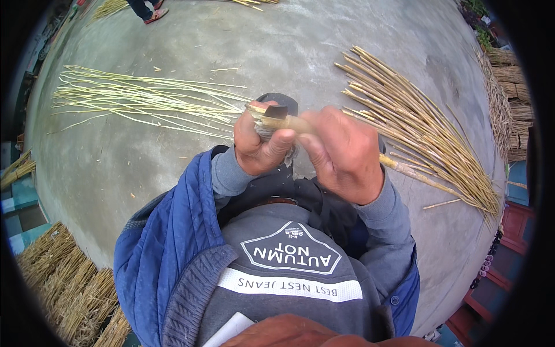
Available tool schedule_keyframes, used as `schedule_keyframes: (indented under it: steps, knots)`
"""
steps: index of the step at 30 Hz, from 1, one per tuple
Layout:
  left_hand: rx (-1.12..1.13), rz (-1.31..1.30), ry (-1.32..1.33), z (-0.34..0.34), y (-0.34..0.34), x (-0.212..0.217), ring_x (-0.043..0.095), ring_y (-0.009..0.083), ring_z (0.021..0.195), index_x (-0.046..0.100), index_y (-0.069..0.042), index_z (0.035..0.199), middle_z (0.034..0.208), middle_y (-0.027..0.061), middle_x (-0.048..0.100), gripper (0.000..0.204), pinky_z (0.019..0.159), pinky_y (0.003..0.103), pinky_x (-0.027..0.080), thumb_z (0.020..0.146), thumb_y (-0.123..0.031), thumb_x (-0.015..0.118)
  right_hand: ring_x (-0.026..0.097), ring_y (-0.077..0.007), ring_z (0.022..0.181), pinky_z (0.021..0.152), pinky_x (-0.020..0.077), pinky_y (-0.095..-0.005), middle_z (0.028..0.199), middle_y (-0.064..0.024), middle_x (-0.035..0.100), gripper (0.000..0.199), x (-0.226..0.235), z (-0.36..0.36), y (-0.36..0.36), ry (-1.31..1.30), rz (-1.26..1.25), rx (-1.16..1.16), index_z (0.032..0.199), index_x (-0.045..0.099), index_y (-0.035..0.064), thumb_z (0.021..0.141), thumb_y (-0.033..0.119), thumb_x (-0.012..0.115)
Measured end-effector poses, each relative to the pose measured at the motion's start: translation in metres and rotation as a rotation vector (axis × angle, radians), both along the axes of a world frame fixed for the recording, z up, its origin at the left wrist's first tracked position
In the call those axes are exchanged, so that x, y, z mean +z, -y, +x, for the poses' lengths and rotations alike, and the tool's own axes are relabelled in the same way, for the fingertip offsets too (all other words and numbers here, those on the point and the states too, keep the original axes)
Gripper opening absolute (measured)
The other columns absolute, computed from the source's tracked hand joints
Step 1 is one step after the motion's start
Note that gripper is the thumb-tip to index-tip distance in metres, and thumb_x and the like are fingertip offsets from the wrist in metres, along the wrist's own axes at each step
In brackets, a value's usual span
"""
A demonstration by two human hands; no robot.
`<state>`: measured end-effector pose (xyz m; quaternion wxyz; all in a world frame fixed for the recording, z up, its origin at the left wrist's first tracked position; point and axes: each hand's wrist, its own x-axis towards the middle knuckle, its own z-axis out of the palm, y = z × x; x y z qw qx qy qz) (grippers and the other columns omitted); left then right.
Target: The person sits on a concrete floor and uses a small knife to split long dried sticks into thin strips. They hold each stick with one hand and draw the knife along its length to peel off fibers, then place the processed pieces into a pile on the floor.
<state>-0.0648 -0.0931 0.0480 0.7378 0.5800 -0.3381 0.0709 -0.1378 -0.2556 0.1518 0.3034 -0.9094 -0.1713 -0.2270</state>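
Note:
In front of my lap my left hand (259,144) is closed, its thumb across the near side of a pale tan stalk. A short dark metal blade (276,111) lies against the stalk there; its handle, if any, is hidden by the fingers. Some grey, frayed-looking material shows under that thumb. Close beside it my right hand (347,156), slightly blurred, wraps round the same stalk (419,174), which runs out past the wrist to the lower right. My fingers hide the stalk's middle.
Thin peeled, greenish-white stalks (139,98) fan over the concrete floor (191,43) at left. Brown unpeeled stalks (416,118) form a pile at right. Straw-like bundles (63,283) stand at lower left, more bundles (516,87) at far right. Another person's foot (156,15) shows at top.

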Motion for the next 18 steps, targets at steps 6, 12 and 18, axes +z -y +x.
schedule_keyframes:
  steps: [6,12,18]
  knots:
    - [0.045,0.024,0.06,0.003,0.001,0.005,0.06,0.0158,0.078,0.061,0.001,0.101,0.089,0.0092,0.064,0.051,0.066,0.032,0.047,0.108,-0.049,0.058,0.064,-0.0309,0.067,0.055,0.0492,-0.0412,0.082,-0.011,0.059,0.022,-0.001,0.0,0.0,0.028,0.021,-0.006,0.11,0.067,0.0045,0.093,0.016,0.074]
    - [-0.036,0.097,0.09,0.007,-0.006,-0.003,0.058,0.0154,0.077,0.062,0.003,0.101,0.087,0.0067,0.062,0.064,0.066,0.032,0.047,0.108,-0.059,0.05,0.065,-0.0313,0.068,0.058,0.0507,-0.0419,0.082,-0.0115,0.06,0.027,-0.004,0.005,-0.005,0.021,-0.007,0.012,0.116,0.067,0.0047,0.093,0.016,0.074]
    - [-0.108,0.178,0.032,0.029,-0.015,0.019,0.062,0.015,0.074,0.064,0.004,0.103,0.086,0.0073,0.065,0.067,0.065,0.03,0.05,0.108,-0.061,0.05,0.067,-0.0314,0.068,0.058,0.0517,-0.0401,0.085,-0.0108,0.066,0.028,0.007,0.017,0.0,-0.07,-0.025,0.001,0.114,0.069,0.0045,0.092,0.018,0.078]
